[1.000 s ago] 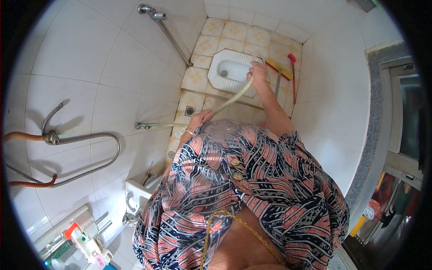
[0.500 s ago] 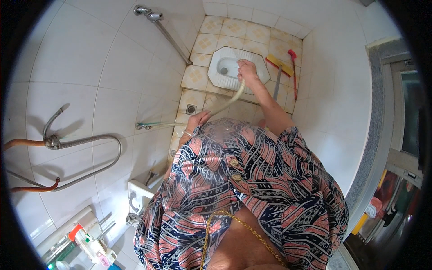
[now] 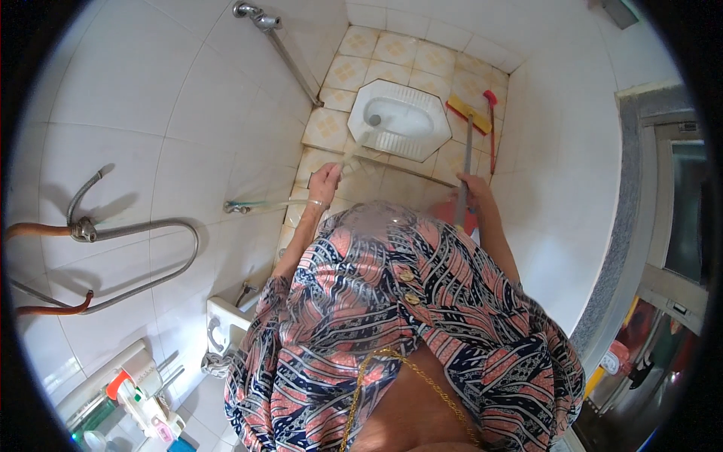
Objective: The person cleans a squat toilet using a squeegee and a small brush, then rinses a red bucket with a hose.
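Note:
My left hand (image 3: 325, 183) is closed around a pale, see-through hose (image 3: 280, 203). One side of that hose runs back to a small wall tap (image 3: 238, 206); its blurred free part slants up from my fist toward the squat toilet (image 3: 399, 149), a white ribbed pan set in the raised tiled floor. On the other side, my right hand (image 3: 474, 192) grips the grey handle of a floor brush (image 3: 479, 122) with a yellow head and red bristles. Its head rests on the tiles right of the pan.
A red long-handled brush (image 3: 492, 135) leans by the right wall. Something red (image 3: 454, 215) lies below my right hand, partly hidden. A metal pipe with a valve (image 3: 265, 22) climbs the left wall, which also carries a flexible metal hose (image 3: 173, 222). A stone-edged doorway (image 3: 631, 203) stands right.
My right hand has let go of the hose over the toilet, moved right and taken hold of the floor brush handle. My left hand, still holding the hose, has moved slightly farther forward.

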A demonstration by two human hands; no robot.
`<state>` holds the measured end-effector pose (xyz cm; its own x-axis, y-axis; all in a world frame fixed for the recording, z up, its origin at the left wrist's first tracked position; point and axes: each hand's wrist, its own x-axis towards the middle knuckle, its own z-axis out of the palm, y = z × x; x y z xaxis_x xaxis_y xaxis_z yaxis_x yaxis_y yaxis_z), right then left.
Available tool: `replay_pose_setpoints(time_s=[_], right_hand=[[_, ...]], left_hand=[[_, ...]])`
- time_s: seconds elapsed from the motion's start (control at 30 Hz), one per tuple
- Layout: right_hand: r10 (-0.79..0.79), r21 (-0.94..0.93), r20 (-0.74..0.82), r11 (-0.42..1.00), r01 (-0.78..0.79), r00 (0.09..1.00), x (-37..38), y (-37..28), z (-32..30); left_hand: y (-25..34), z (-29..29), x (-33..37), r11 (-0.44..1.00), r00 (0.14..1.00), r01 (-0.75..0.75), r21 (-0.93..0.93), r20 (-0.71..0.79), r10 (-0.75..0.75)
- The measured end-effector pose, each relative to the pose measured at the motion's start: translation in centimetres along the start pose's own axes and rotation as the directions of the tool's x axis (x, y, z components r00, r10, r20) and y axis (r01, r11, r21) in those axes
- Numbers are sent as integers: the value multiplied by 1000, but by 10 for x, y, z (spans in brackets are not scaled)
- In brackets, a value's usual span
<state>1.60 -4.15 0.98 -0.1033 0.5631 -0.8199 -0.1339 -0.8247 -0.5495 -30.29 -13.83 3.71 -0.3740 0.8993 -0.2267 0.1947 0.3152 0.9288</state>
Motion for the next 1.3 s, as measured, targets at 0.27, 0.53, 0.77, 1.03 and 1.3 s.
replay_pose_setpoints(time_s=[0.27, 0.53, 0.77, 1.03, 1.3], right_hand=[[-133, -222, 55, 965, 142, 990, -34, -40, -21], [-270, -269, 234, 905, 329, 934, -14, -50, 33], [-393, -235, 352, 841, 487, 850, 112, -79, 120], [-396, -29, 278, 907, 419, 875, 157, -69, 119], [-236, -134, 220, 954, 269, 947, 4, 49, 38]], left_hand=[[-8, 0, 35, 946, 994, 109, -304, 11, -111], [17, 4, 34, 967, 999, 40, -251, -23, -47], [11, 12, 5, 969, 998, 48, -244, -18, -54], [7, 20, -1, 971, 996, 88, -222, 45, -80], [-17, 44, 39, 949, 997, 46, -311, 79, -23]])
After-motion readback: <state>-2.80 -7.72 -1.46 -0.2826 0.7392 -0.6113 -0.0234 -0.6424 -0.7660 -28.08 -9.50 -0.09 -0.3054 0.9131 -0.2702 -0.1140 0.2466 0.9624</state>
